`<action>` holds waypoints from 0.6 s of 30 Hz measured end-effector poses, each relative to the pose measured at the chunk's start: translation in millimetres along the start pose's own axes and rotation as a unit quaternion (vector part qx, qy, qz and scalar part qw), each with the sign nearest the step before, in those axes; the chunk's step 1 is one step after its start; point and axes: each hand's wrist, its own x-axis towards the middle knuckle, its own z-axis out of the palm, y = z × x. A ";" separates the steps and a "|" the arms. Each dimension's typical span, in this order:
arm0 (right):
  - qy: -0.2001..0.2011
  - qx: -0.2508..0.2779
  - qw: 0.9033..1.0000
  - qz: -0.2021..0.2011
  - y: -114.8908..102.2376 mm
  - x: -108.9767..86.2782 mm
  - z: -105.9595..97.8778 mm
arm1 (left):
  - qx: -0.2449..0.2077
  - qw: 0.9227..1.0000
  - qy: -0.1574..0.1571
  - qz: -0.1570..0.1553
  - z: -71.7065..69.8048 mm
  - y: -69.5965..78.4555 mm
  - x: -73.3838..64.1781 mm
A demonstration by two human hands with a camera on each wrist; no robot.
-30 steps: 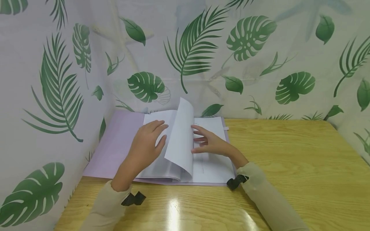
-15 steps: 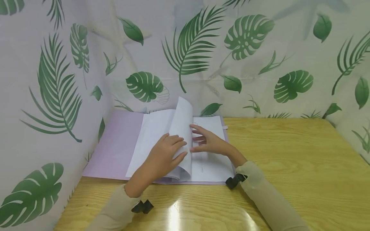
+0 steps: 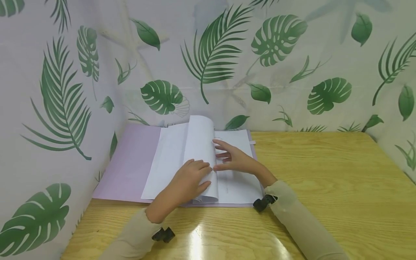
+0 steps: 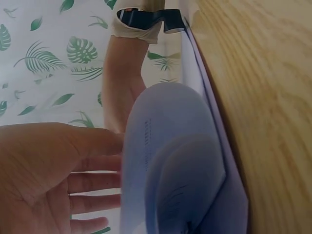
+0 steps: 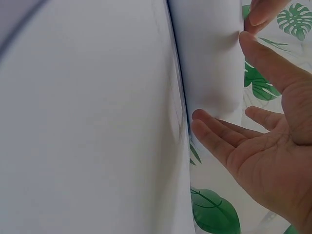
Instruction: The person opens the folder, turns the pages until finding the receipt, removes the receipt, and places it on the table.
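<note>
A lilac folder lies spread on the table, with white printed pages inside. Several sheets bend over to the left as a rounded curl, and their looped lower edges show in the left wrist view. My left hand lies over this curl, fingers extended across it and thumb apart. On the curl's right side, my right hand touches the paper with spread, slightly bent fingertips. Under that hand is the flat right page. In the right wrist view, thumb and fingers of the right hand meet the curled paper.
The wooden table extends to the right and in front of the folder. A leaf-patterned cloth rises behind it and along the left side. A small white tab sticks out at the folder's right edge.
My left hand has moved right, off the left pages and onto the curled sheets. The curl's raised top corner has come down and leftward. My right hand has stayed in place.
</note>
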 end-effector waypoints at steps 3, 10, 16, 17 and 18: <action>-0.001 0.003 1.000 -0.006 0.6 0.2 0.0 | -0.023 1.000 -0.012 0.015 4.2 0.6 -0.1; -0.005 -0.002 1.000 -0.009 1.1 1.5 -0.4 | -0.021 0.999 -0.010 0.026 10.0 0.2 -0.3; -0.009 -0.007 1.000 -0.018 0.5 1.1 -1.8 | -0.006 1.000 -0.017 0.009 12.9 -0.9 -0.1; -0.009 -0.009 1.000 -0.019 0.6 0.9 -2.6 | -0.008 1.000 -0.021 0.003 13.0 -1.0 -0.3; -0.008 -0.011 1.000 -0.022 0.6 0.5 -3.7 | -0.006 1.000 -0.024 -0.003 13.2 -1.3 -0.4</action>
